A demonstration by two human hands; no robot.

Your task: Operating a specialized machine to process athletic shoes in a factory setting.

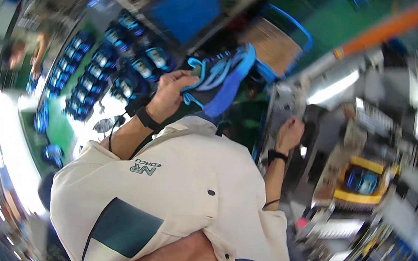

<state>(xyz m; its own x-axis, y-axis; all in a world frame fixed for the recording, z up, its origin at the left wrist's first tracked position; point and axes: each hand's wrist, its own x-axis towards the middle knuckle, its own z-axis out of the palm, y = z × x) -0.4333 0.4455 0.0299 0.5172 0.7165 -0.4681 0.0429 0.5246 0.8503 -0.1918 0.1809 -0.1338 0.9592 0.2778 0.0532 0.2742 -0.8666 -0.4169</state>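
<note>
A sneaker [220, 75] with a black and light-blue upper and a bright blue sole is raised in front of me. My left hand [169, 93] pinches it by the collar, and its sole faces right. My right hand [290, 135] is beside a grey metal machine edge [280, 106], with its fingers curled in. Whatever that hand may hold is hidden and slightly blurred. Both wrists wear black bands.
Several dark and blue shoes [92, 74] stand in rows at the left. A blue-framed cart [277, 45] with a brown board is ahead. At the right, a machine carries a yellow fixture [359, 197] around a blue shoe [364, 181]. Another person's arm [39, 54] shows far left.
</note>
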